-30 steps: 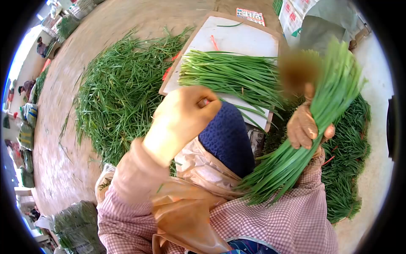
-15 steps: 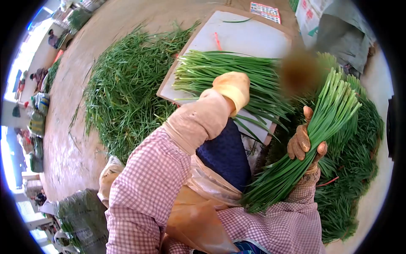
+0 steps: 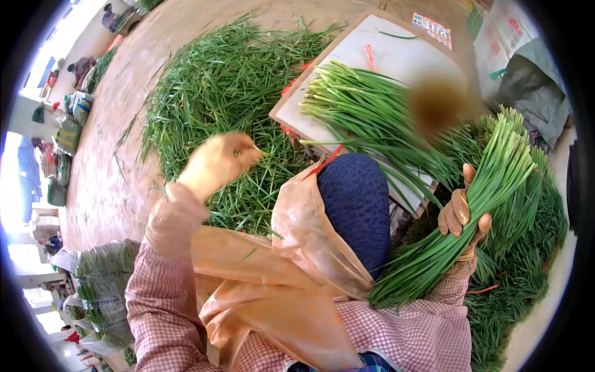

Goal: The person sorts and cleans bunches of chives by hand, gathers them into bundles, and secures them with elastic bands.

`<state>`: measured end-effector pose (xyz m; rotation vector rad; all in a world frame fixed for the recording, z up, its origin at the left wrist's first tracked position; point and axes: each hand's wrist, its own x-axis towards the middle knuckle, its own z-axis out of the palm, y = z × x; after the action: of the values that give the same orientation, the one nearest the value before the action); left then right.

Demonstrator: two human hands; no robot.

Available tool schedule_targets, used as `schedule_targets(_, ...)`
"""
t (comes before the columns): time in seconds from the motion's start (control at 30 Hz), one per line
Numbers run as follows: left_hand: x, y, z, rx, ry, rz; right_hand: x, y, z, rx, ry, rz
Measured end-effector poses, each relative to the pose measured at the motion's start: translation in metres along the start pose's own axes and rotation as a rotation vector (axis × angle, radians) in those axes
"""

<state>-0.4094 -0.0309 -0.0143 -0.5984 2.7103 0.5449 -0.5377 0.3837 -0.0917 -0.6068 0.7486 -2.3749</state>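
Observation:
My right hand [image 3: 462,214], in a brown stained glove, is wrapped round a thick bunch of long green stalks [image 3: 499,167]. The pale cut ends point up and right; the leafy ends hang toward my lap. My left hand [image 3: 217,162], in a pale yellow glove and blurred, is above the loose leaf pile [image 3: 204,87] with its fingers closed. A small green bit shows at the fingertips, too blurred to name. A second bunch of stalks [image 3: 359,99] lies on a white board [image 3: 396,53], between the two hands and beyond them.
Tied green bunches [image 3: 520,285] are stacked at the right. My blue-covered knee [image 3: 354,211] and an orange-brown apron [image 3: 273,297] are in front. Wrapped bundles [image 3: 105,285] stand lower left. Other people [image 3: 80,69] sit far left. A dark round blur covers the board's right side.
My left hand has moved left, from over the stalks on the board to above the leaf pile. My right hand keeps its hold on the bunch. The view has turned somewhat.

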Motion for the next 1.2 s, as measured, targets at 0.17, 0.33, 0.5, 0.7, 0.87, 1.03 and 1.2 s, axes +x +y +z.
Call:
schedule_targets(0.17,-0.040,0.014,0.091,-0.896,-0.243,0.165,0.003,0.005,0.016,-0.035,0.036,0.025)
schedule_targets(0.33,-0.030,0.031,0.111,-1.195,-0.254,0.119,0.034,0.016,0.048,-0.166,0.102,0.275)
schedule_targets(0.5,-0.041,0.043,0.092,-1.354,-0.207,0.102,0.090,0.034,0.037,-0.376,0.033,0.607)
schedule_targets(0.7,-0.048,0.086,0.068,-1.042,0.120,0.244,0.136,0.073,0.009,-0.836,0.066,0.695)
schedule_targets(0.87,-0.015,0.151,0.065,-0.604,0.581,0.658,0.157,0.061,0.008,-0.826,0.034,0.684)
schedule_targets(1.03,0.079,0.156,0.071,-0.440,-0.843,0.885,0.168,0.052,-0.008,-0.863,0.072,0.662)
schedule_targets(1.2,0.012,0.144,0.037,0.433,-0.249,0.605,0.165,0.043,0.003,-0.746,0.082,0.855)
